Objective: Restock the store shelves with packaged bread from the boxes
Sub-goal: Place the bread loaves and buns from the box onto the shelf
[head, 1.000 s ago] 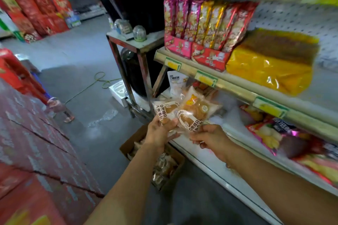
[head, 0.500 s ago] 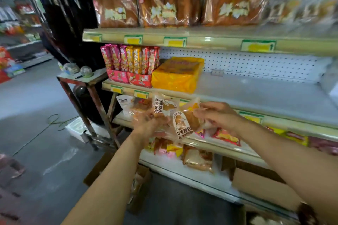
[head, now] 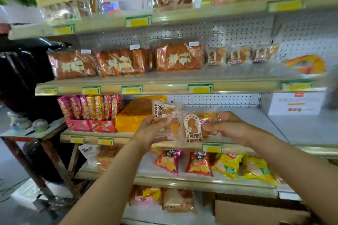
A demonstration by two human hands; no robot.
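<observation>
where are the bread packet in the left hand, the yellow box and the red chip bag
bread packet in the left hand (head: 164,110), head view, on its printed label
yellow box (head: 130,118), head view, on its front face
red chip bag (head: 199,164), head view, on its middle
</observation>
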